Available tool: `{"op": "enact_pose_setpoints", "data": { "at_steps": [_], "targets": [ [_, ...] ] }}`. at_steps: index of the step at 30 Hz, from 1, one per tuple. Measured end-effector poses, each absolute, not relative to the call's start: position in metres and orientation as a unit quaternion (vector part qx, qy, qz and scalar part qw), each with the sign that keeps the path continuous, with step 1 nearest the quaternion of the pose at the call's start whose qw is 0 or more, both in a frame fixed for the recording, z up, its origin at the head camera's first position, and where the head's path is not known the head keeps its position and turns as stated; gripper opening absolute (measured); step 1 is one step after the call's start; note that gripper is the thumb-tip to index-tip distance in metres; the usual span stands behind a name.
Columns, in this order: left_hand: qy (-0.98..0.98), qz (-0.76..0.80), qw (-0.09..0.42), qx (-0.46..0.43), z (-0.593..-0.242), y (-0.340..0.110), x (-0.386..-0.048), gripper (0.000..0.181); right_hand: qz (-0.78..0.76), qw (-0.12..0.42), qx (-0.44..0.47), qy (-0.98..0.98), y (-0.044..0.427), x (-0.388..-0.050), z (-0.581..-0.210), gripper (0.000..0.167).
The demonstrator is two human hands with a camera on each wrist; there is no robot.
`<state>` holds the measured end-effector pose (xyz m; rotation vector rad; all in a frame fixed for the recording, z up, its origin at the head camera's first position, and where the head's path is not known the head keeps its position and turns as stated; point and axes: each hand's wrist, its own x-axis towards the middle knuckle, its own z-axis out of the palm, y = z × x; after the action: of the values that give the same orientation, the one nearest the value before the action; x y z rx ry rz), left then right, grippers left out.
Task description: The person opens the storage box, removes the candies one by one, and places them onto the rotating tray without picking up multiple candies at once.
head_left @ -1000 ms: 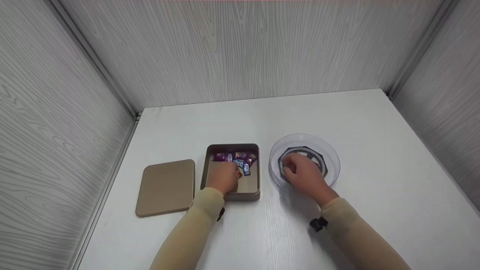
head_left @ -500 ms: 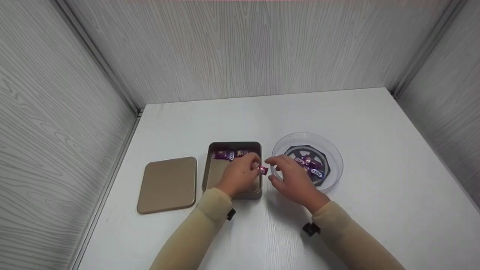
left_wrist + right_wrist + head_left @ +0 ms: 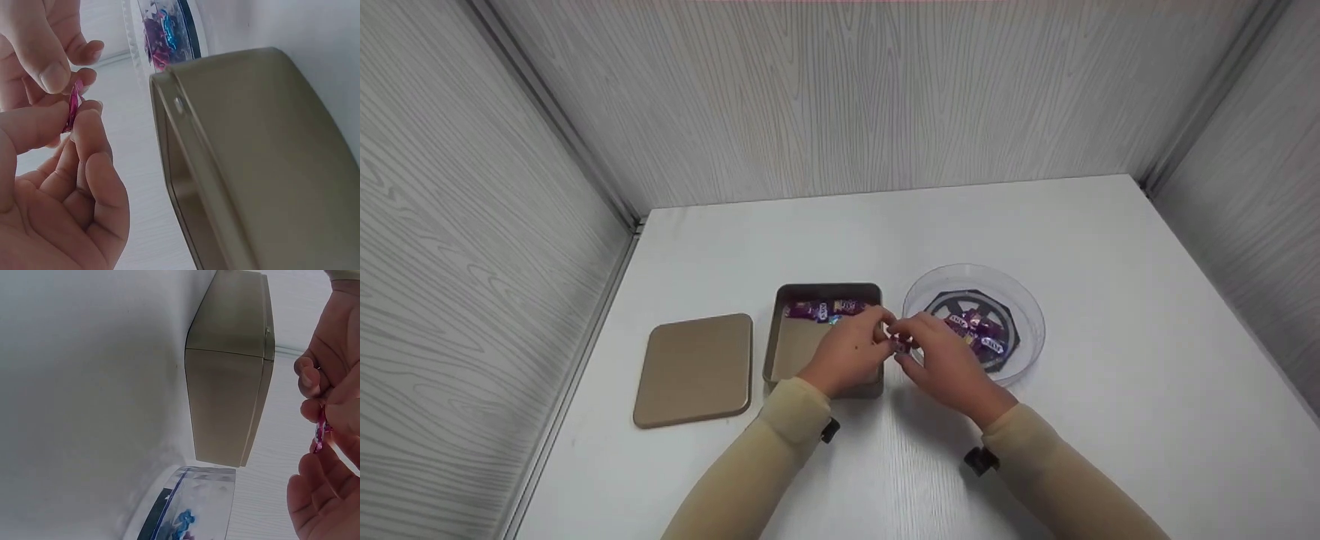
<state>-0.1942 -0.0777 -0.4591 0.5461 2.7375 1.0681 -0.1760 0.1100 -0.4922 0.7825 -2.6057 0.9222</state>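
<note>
My left hand [image 3: 847,356] is over the right side of an open tan tin [image 3: 796,349], pinching a small shiny purple-pink wrapped candy [image 3: 73,107] between thumb and forefinger. My right hand [image 3: 956,367] meets it from the right. Its parted thumb and fingers stand on either side of the candy's free end, near or touching it. Several purple and blue wrapped candies [image 3: 810,310] lie along the tin's far side, partly hidden by my left hand. More wrapped candies [image 3: 979,322] lie in the round clear plastic dish [image 3: 1035,307], under and beyond my right hand.
A flat tan lid [image 3: 694,367] lies left of the tin on the white table [image 3: 780,240]. Grey wood-grain panels [image 3: 840,105] stand at the back and both sides. Tin and dish sit close together.
My left hand has risen out of the tin with a candy and shifted right. My right hand has let go of candies in the dish and moved left to meet it.
</note>
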Motion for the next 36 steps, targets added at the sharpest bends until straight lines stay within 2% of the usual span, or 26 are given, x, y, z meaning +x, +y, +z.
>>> {"op": "enact_pose_setpoints", "data": {
  "at_steps": [8,15,25,31,36],
  "targets": [
    [0.911,0.352,0.078,0.199,-0.461,-0.073,-0.195,0.031,0.302,0.122,0.263,-0.908,0.11,-0.177,-0.492,0.021],
    [0.906,0.365,0.084,0.199,-0.462,-0.072,-0.195,0.031,0.271,0.144,0.279,-0.91,0.113,-0.179,-0.494,0.028],
    [0.892,0.377,0.1,0.228,-0.466,-0.07,-0.196,0.036,0.273,0.12,0.25,-0.921,0.119,-0.184,-0.497,0.038],
    [0.894,0.384,0.1,0.209,-0.467,-0.076,-0.2,0.042,0.27,0.094,0.186,-0.94,0.137,-0.195,-0.501,0.039],
    [0.91,0.375,0.094,0.152,-0.474,-0.09,-0.204,0.042,0.255,0.067,0.133,-0.955,0.16,-0.204,-0.504,0.043]
  ]
}}
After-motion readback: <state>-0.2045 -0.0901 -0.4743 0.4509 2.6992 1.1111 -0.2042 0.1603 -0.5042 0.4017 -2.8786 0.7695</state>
